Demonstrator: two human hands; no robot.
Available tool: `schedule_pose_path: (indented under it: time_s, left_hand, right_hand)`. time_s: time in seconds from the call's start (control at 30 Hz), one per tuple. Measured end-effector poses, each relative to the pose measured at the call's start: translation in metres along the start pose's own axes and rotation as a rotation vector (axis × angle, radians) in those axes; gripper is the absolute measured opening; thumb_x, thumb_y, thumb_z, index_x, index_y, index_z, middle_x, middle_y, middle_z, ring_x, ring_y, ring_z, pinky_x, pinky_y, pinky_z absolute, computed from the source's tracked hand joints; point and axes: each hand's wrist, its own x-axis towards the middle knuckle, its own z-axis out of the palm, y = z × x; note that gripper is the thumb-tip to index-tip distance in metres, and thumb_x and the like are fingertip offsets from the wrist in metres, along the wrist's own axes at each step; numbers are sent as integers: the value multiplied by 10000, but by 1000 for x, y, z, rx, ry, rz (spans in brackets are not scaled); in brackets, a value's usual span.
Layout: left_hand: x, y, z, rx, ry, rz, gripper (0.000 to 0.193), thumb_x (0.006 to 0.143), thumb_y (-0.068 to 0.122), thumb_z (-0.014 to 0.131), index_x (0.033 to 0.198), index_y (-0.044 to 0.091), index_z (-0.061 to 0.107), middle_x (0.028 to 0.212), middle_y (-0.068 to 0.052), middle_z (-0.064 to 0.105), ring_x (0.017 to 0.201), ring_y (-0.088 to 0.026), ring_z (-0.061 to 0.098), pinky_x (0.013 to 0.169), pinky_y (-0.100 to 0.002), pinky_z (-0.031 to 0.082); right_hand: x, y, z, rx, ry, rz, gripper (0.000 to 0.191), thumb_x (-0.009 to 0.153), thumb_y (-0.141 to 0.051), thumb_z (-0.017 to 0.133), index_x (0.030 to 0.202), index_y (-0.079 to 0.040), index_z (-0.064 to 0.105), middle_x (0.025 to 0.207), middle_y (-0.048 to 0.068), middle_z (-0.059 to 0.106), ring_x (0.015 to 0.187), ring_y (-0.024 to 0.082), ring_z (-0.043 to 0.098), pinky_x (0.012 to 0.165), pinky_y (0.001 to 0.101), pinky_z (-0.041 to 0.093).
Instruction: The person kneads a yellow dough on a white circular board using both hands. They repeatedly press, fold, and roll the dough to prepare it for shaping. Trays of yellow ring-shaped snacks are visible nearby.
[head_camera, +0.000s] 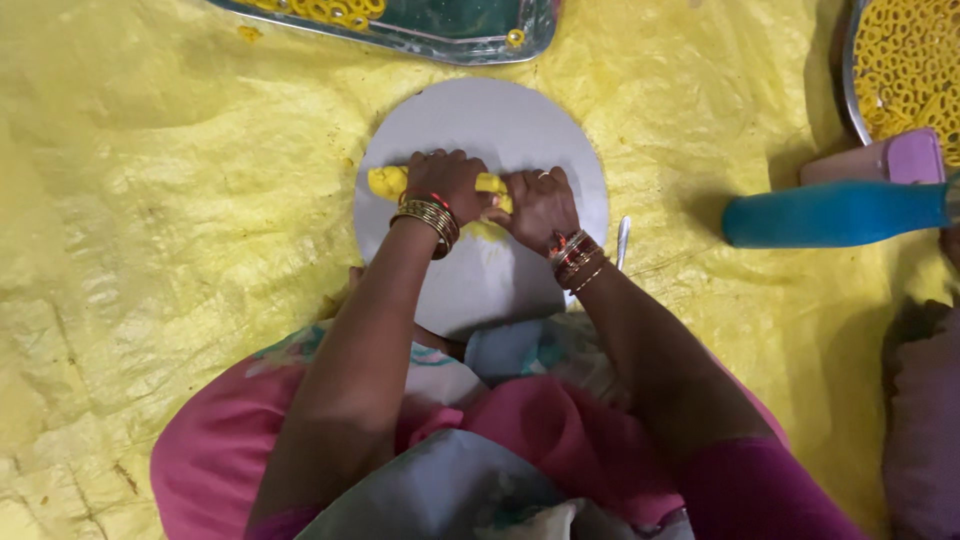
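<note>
A roll of yellow dough lies across a round grey board on the floor. My left hand presses down on the left part of the roll, fingers curled over it. Beside it, my right hand covers the right end, with a short piece of dough showing between the two hands. Both wrists wear bangles. Most of the roll is hidden under my palms.
A crinkled yellow plastic sheet covers the floor. A metal tray with yellow rings lies at the top, a round tray of rings at top right. A blue cylinder and pink block lie right. A small knife rests by the board.
</note>
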Motion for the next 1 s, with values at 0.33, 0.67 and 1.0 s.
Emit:
schedule_pose_path:
  time_s: [0.33, 0.67, 1.0]
  left_hand:
    - [10, 10, 2, -107, 70, -207, 399, 957, 539, 582, 1041, 197, 770, 1056, -79, 754, 1043, -307, 693, 962, -528, 438]
    - [-5, 11, 15, -84, 210, -168, 427, 907, 512, 665, 1201, 203, 694, 1209, -61, 670, 1196, -295, 594, 1026, -514, 366]
    - [-24, 24, 23, 9, 291, -141, 641, 804, 490, 765, 1339, 181, 592, 1272, -77, 613, 1227, -300, 547, 1022, -502, 345]
  right_hand:
    - [5, -9, 7, -99, 46, 282, 412, 992, -505, 614, 902, -105, 653, 619, 97, 664, 543, 296, 638, 653, 446, 450]
    - [18, -15, 5, -88, 82, 456, 353, 1015, -382, 554, 827, -123, 703, 628, 140, 695, 545, 338, 667, 632, 453, 492]
    - [11, -1, 13, 206, -204, 639, 432, 1025, -432, 544, 1064, -22, 677, 879, 245, 735, 832, 426, 693, 733, 521, 543]
